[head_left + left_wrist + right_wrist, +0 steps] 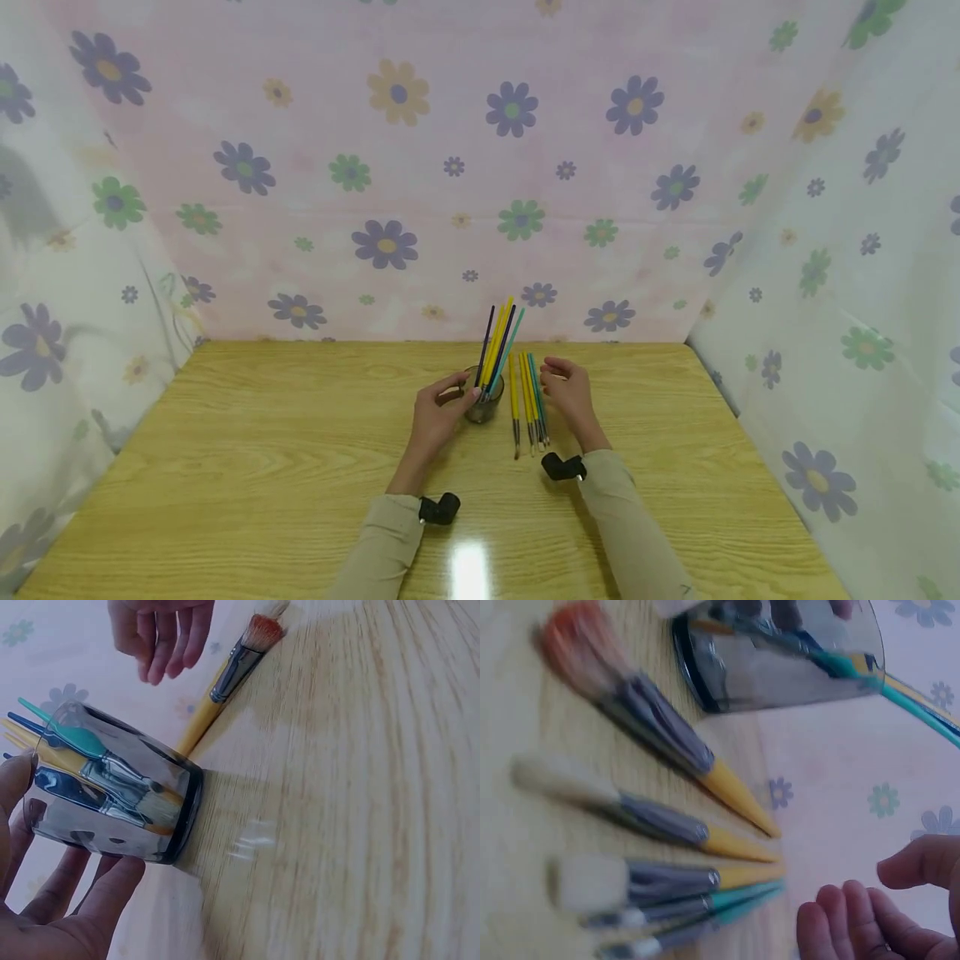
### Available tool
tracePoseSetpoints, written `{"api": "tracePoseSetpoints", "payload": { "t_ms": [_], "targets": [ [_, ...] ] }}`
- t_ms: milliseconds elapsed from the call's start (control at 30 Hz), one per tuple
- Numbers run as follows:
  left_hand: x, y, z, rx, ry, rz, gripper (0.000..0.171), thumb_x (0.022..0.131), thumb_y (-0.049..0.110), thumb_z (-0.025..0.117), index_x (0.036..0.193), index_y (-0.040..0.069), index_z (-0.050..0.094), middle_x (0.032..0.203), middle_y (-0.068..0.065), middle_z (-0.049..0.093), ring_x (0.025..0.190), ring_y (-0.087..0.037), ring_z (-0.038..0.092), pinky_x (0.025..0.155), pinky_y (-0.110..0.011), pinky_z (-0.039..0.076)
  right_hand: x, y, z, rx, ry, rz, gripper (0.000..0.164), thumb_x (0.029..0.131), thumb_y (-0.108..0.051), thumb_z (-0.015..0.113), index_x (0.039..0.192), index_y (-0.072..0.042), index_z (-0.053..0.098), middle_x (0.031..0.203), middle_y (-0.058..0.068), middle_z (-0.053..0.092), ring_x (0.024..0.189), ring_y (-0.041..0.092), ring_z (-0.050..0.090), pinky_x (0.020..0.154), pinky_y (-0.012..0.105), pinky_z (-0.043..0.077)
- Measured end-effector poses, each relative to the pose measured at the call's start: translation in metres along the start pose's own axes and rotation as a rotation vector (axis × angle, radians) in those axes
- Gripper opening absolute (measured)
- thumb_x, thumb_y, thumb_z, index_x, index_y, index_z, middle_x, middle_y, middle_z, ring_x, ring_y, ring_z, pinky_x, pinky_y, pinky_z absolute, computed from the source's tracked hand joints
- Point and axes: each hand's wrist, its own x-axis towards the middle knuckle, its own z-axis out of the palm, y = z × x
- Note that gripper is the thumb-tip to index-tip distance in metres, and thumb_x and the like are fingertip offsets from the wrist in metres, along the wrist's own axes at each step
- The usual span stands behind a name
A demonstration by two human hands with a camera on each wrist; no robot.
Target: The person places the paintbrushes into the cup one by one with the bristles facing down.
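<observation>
Left hand (pixel 433 412) gripped the glass (pixel 483 412), seemingly to steady it upright on the counter (pixel 300 425); inside, yellow, dark and teal brushes (pixel 495 350) leaned bristles down. Beside it, loose brushes (pixel 528 392) lay side by side; the right hand (pixel 570 396), relaxed and empty, was just beside them.

Yellow, teal and dark-blue brushes (pixel 496 343) stand in a smoky glass (pixel 482 412) near the far edge of a yellow, wood-grained table (pixel 262 442), before pink cloth (pixel 442 196) patterned with purple, green and orange flowers (pixel 512 109).
</observation>
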Motion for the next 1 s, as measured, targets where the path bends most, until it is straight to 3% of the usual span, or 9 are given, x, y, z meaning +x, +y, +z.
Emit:
{"api": "tracePoseSetpoints", "payload": {
  "t_ms": [167, 400, 567, 700, 800, 1000],
  "targets": [
    [-0.008, 0.018, -0.001, -0.004, -0.007, -0.008, 0.04, 0.094, 0.006, 0.073, 0.132, -0.006, 0.065, 0.143, -0.023, 0.057, 0.121, -0.045, 0.06, 0.088, -0.045, 0.06, 0.008, 0.0, -0.011, -0.079, -0.06, 0.051, 0.041, 0.099, -0.001, 0.058, 0.138, 0.011, 0.055, 0.127, 0.03, 0.06, 0.111, 0.042, 0.063, 0.088, 0.041, 0.061],
    [-0.008, 0.014, 0.001, -0.021, 0.007, -0.002, 0.04, 0.095, 0.006, 0.072, 0.132, -0.007, 0.064, 0.143, -0.025, 0.056, 0.121, -0.046, 0.059, 0.087, -0.041, 0.06, 0.015, 0.002, -0.017, -0.256, -0.136, 0.095, 0.044, 0.091, 0.001, 0.065, 0.133, 0.011, 0.058, 0.124, 0.028, 0.064, 0.111, 0.038, 0.064, 0.088, 0.039, 0.059],
    [-0.007, 0.016, 0.001, -0.044, -0.004, -0.02, 0.042, 0.094, 0.005, 0.073, 0.133, -0.007, 0.064, 0.143, -0.024, 0.056, 0.121, -0.046, 0.059, 0.091, -0.049, 0.059, 0.017, 0.005, -0.017, -0.311, -0.156, 0.101, 0.046, 0.086, 0.003, 0.072, 0.13, 0.009, 0.061, 0.119, 0.026, 0.067, 0.11, 0.036, 0.064, 0.091, 0.04, 0.058],
    [0.001, -0.001, 0.001, -0.033, -0.002, -0.02, 0.043, 0.094, 0.008, 0.074, 0.133, -0.005, 0.064, 0.144, -0.023, 0.056, 0.121, -0.044, 0.06, 0.09, -0.048, 0.059, 0.017, 0.007, -0.016, -0.303, -0.15, 0.103, 0.048, 0.083, 0.006, 0.072, 0.13, 0.01, 0.06, 0.119, 0.025, 0.066, 0.109, 0.035, 0.064, 0.086, 0.035, 0.059],
    [0.008, -0.016, 0.001, -0.024, 0.007, -0.017, 0.043, 0.094, 0.012, 0.076, 0.133, -0.001, 0.066, 0.144, -0.02, 0.057, 0.121, -0.041, 0.061, 0.087, -0.04, 0.06, 0.016, 0.008, -0.015, -0.326, -0.137, 0.088, 0.05, 0.081, 0.008, 0.07, 0.13, 0.01, 0.06, 0.117, 0.024, 0.066, 0.108, 0.034, 0.064, 0.084, 0.035, 0.059],
    [0.007, -0.017, 0.001, -0.016, 0.017, -0.018, 0.04, 0.093, 0.016, 0.077, 0.13, 0.004, 0.07, 0.142, -0.015, 0.06, 0.119, -0.036, 0.063, 0.085, -0.036, 0.061, 0.013, 0.009, -0.019, -0.354, -0.125, 0.061, 0.05, 0.081, 0.009, 0.068, 0.13, 0.011, 0.06, 0.116, 0.024, 0.065, 0.107, 0.036, 0.064, 0.079, 0.035, 0.06]
  ]
}}
